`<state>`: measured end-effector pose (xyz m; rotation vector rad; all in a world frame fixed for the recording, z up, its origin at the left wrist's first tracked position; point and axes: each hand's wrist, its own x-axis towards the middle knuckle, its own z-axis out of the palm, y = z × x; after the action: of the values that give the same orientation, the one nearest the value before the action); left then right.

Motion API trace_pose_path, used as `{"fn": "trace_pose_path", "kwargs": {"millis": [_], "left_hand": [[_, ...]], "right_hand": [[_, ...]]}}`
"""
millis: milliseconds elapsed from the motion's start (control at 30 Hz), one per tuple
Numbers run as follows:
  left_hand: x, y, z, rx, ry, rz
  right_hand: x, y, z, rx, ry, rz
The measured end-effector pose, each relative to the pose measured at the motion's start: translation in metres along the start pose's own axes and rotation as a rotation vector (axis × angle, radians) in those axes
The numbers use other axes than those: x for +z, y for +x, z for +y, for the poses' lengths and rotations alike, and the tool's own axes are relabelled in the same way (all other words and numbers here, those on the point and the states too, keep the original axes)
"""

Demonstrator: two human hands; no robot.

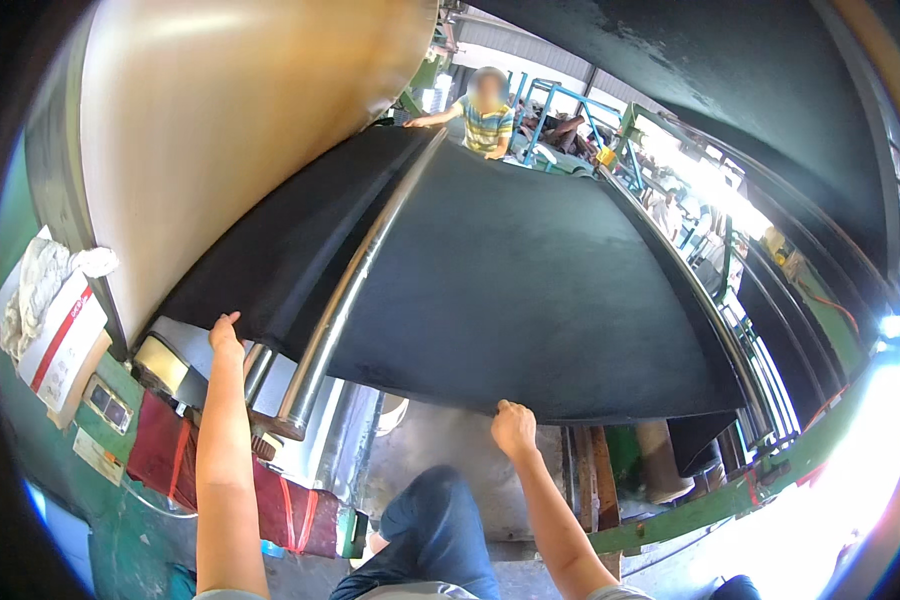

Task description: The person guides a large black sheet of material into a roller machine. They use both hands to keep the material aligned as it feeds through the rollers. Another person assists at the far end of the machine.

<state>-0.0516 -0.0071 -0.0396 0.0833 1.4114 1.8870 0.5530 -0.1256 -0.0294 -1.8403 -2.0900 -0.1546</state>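
A wide, matte black sheet of flexible material (510, 280) spreads out in front of me, crossed by a long, shiny steel roller (326, 345), its left part reaching a huge, smooth tan drum (240, 110). The person's right hand (514, 430) is clenched on the sheet's near edge, right of the roller. The left hand (225, 330) is at the near edge toward the drum; whether it grips or merely touches, I can't tell. A co-worker in a striped shirt (488, 125) stands at the far edge.
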Motion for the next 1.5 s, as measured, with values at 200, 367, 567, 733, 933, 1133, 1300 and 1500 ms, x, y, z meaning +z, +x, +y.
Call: {"fn": "trace_pose_path", "kwargs": {"millis": [200,367,567,733,933,1133,1300,1500], "left_hand": [[0.019,-0.016,-0.013,0.003,-0.009,-0.02],[-0.004,0.027,-0.01,0.058,-0.027,-0.07],[0.02,-0.011,-0.023,0.138,0.116,-0.312],[-0.006,0.029,0.0,0.14,0.102,-0.241],[0.015,0.013,-0.006,0.006,0.186,-0.294],[0.004,0.02,-0.02,-0.048,0.171,-0.498],[-0.013,0.034,0.003,0.089,0.209,-0.446],[0.003,0.017,-0.004,0.136,0.171,-0.15]], "right_hand": [[-0.001,-0.007,-0.024,-0.019,0.042,-0.049],[0.003,0.001,-0.064,-0.059,0.087,-0.089],[0.022,0.009,-0.074,-0.125,0.104,-0.036],[0.009,0.015,-0.101,-0.272,0.186,0.1],[-0.017,0.024,-0.037,-0.31,0.144,0.173],[-0.055,0.024,0.052,0.216,-0.07,0.236],[-0.019,0.013,0.045,0.104,-0.068,0.0],[0.003,-0.003,0.012,0.08,0.013,0.003]]}}
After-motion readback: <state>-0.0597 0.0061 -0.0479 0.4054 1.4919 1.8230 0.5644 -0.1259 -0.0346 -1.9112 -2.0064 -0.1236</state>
